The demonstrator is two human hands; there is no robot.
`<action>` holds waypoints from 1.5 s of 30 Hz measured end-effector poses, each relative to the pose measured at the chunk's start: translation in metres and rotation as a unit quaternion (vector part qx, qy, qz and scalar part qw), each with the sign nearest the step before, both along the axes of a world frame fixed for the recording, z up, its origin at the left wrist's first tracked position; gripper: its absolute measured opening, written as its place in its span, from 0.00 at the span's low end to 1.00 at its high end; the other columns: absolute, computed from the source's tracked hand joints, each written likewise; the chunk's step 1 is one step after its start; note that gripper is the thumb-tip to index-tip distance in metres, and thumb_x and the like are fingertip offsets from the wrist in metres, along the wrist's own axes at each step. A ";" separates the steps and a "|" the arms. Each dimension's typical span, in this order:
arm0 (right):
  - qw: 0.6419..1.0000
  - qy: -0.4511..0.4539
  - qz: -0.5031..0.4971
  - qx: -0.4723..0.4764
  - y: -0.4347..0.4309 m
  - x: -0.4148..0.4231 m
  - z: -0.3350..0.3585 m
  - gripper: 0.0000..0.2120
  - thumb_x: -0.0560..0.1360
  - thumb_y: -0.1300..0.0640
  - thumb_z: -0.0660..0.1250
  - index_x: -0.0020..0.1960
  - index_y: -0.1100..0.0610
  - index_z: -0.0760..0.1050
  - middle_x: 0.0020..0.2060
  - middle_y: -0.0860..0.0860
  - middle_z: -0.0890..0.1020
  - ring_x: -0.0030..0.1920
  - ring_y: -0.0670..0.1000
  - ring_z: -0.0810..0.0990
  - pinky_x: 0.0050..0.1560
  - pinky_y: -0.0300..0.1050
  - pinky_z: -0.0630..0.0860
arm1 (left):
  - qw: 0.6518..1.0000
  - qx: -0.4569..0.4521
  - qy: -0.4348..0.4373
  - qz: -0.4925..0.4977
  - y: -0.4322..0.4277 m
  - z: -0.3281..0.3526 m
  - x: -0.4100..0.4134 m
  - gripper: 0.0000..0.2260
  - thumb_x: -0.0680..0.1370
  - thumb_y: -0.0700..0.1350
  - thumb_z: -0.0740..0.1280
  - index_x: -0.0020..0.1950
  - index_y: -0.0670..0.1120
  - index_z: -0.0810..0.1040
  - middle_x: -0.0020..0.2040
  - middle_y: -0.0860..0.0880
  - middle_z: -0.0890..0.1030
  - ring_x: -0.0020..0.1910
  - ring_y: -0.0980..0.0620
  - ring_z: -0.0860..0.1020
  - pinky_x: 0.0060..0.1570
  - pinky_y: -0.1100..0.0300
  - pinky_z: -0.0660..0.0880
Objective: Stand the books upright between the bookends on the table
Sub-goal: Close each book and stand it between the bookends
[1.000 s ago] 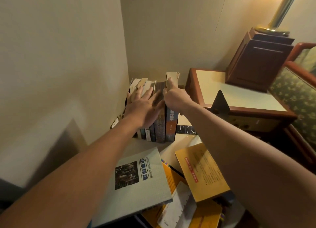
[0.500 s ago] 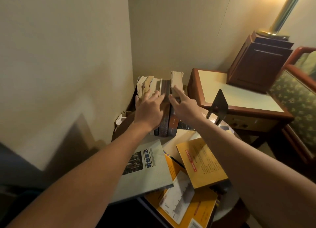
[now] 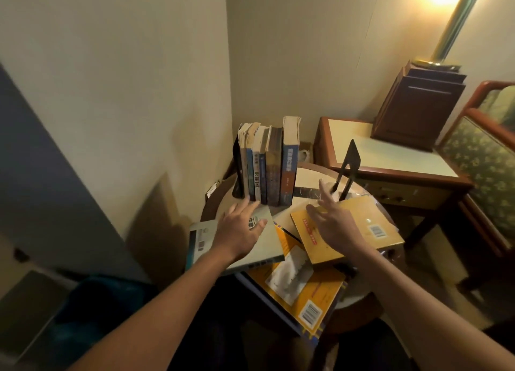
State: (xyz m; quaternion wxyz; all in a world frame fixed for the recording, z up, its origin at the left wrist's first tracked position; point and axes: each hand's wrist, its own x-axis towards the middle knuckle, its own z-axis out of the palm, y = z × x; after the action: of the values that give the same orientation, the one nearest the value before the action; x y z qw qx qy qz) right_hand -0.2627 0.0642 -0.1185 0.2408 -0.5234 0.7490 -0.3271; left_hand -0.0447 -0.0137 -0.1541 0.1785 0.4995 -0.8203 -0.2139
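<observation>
Several books (image 3: 267,161) stand upright in a row at the back of the round table (image 3: 312,173), leaning against a black bookend (image 3: 237,170) on their left. A second black bookend (image 3: 348,164) stands apart to the right. My left hand (image 3: 239,231) lies open with spread fingers over a grey-green book (image 3: 267,242) that lies flat. My right hand (image 3: 331,223) hovers open above a yellow book (image 3: 370,225) lying flat. Another yellow book (image 3: 301,290) lies lower, partly under both.
A wooden side table (image 3: 390,159) with a dark wooden box (image 3: 418,103) stands right of the round table. A brass lamp pole (image 3: 451,22) rises behind it. An upholstered chair (image 3: 485,159) is at far right. Walls close in behind and left.
Both hands have left the upright row and drawn back toward me, down over the flat books. The row stands on its own.
</observation>
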 end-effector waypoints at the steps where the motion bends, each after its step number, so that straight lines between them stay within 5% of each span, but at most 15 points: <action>1: 1.000 -0.003 0.006 0.007 0.009 0.003 -0.003 0.34 0.82 0.47 0.61 0.81 0.41 0.46 0.72 0.59 0.72 0.66 0.60 0.75 0.66 0.60 0.73 | 1.000 0.009 -0.002 0.002 0.006 -0.003 0.007 0.25 0.83 0.57 0.60 0.79 0.53 0.64 0.81 0.50 0.59 0.79 0.44 0.59 0.75 0.47 0.54; 9: 0.997 -0.013 0.049 0.061 0.048 0.035 -0.021 0.31 0.83 0.49 0.61 0.81 0.44 0.50 0.72 0.55 0.73 0.68 0.55 0.74 0.64 0.46 0.71 | 0.994 0.079 -0.016 0.068 0.038 -0.037 0.068 0.25 0.82 0.59 0.60 0.78 0.53 0.65 0.79 0.48 0.64 0.77 0.44 0.62 0.74 0.42 0.63; 14: 0.995 -0.023 0.073 0.066 0.056 0.057 -0.035 0.29 0.82 0.46 0.61 0.81 0.46 0.55 0.76 0.55 0.67 0.73 0.56 0.67 0.70 0.52 0.68 | 0.982 0.132 -0.033 0.129 0.043 -0.055 0.092 0.25 0.83 0.60 0.58 0.78 0.52 0.64 0.80 0.46 0.62 0.76 0.42 0.63 0.73 0.41 0.66; 18: 0.993 -0.047 0.070 0.081 0.056 0.071 -0.037 0.28 0.83 0.47 0.60 0.81 0.47 0.55 0.73 0.52 0.71 0.69 0.51 0.71 0.61 0.42 0.70 | 0.966 0.194 -0.037 0.164 0.046 -0.069 0.109 0.26 0.83 0.62 0.54 0.80 0.58 0.59 0.81 0.46 0.57 0.78 0.38 0.58 0.75 0.39 0.61; 21: 0.992 -0.057 0.070 0.093 0.054 0.079 -0.038 0.29 0.82 0.44 0.60 0.80 0.43 0.54 0.73 0.51 0.72 0.69 0.52 0.72 0.64 0.47 0.73 | 0.954 0.229 0.021 0.193 0.044 -0.071 0.118 0.27 0.83 0.61 0.57 0.80 0.57 0.59 0.80 0.44 0.60 0.76 0.39 0.62 0.73 0.42 0.65; 27: 0.987 -0.070 0.056 0.133 0.047 0.088 -0.038 0.27 0.83 0.45 0.59 0.80 0.45 0.57 0.76 0.52 0.67 0.73 0.54 0.68 0.70 0.49 0.69 | 0.881 0.322 0.244 0.247 0.035 -0.066 0.123 0.31 0.76 0.44 0.74 0.76 0.54 0.68 0.73 0.41 0.69 0.67 0.39 0.72 0.66 0.41 0.73; 33: 0.980 -0.127 0.013 0.155 0.042 0.097 -0.045 0.26 0.82 0.43 0.59 0.78 0.48 0.63 0.75 0.54 0.68 0.67 0.53 0.72 0.67 0.50 0.72 | 0.758 0.453 0.402 0.240 0.027 -0.055 0.127 0.33 0.63 0.30 0.74 0.62 0.59 0.80 0.74 0.40 0.63 0.66 0.34 0.68 0.69 0.41 0.71; 36: 0.983 -0.112 -0.001 0.144 0.045 0.104 -0.048 0.27 0.82 0.43 0.59 0.78 0.50 0.63 0.75 0.55 0.67 0.70 0.55 0.71 0.68 0.51 0.70 | 0.759 0.459 0.411 0.209 0.026 -0.048 0.121 0.35 0.65 0.30 0.72 0.65 0.59 0.80 0.72 0.42 0.62 0.64 0.35 0.68 0.67 0.43 0.71; 39: 0.981 -0.130 -0.003 0.145 0.048 0.105 -0.046 0.24 0.83 0.44 0.59 0.76 0.51 0.66 0.75 0.56 0.67 0.71 0.57 0.68 0.67 0.51 0.69 | 0.786 0.412 0.421 0.190 0.033 -0.032 0.107 0.26 0.72 0.30 0.66 0.65 0.54 0.79 0.68 0.43 0.67 0.58 0.39 0.72 0.52 0.52 0.77; 42: 0.977 -0.162 -0.003 0.141 0.050 0.102 -0.044 0.22 0.83 0.44 0.59 0.73 0.52 0.69 0.73 0.57 0.68 0.66 0.55 0.70 0.68 0.54 0.70 | 0.806 0.347 0.435 0.203 0.034 -0.031 0.095 0.17 0.75 0.36 0.72 0.59 0.52 0.78 0.65 0.40 0.72 0.58 0.41 0.77 0.55 0.50 0.79; 45: 0.974 -0.184 -0.012 0.134 0.049 0.097 -0.046 0.21 0.82 0.44 0.60 0.72 0.52 0.71 0.72 0.56 0.68 0.59 0.52 0.70 0.59 0.50 0.75 | 0.849 0.285 0.404 0.188 0.037 -0.030 0.092 0.19 0.74 0.40 0.76 0.62 0.53 0.77 0.65 0.43 0.72 0.56 0.44 0.78 0.56 0.50 0.80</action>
State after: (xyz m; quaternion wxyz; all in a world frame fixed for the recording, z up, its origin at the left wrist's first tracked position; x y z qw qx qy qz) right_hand -0.1656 0.1134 -0.1648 0.4387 -0.4083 0.7351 -0.3170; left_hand 0.0477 0.0236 -0.1839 0.3804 0.5427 -0.4689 -0.5838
